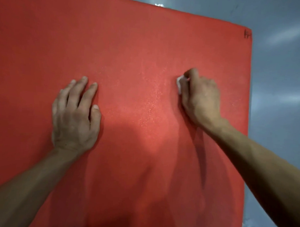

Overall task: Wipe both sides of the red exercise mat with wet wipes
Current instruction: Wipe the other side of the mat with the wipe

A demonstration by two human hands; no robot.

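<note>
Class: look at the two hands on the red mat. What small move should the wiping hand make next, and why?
Probably sweep the right hand with its wipe toward the mat's right edge. A damp sheen shows only between the hands, the strip to the right looks dry, and the left hand lies flat on the mat, steadying it.

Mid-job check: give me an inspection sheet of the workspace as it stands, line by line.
Surface: grey floor, glossy with light streaks.
Job's things: red exercise mat lies flat, a damp sheen mid-mat; white wet wipe pressed on it.
Clutter: small white scrap at the mat's far edge; dark mark on the mat's far right corner.
Hands: left hand rests flat on the mat, fingers straight; right hand grips the wipe.
Cables: nothing seen.
Surroundings: only floor shows beyond the mat.
</note>
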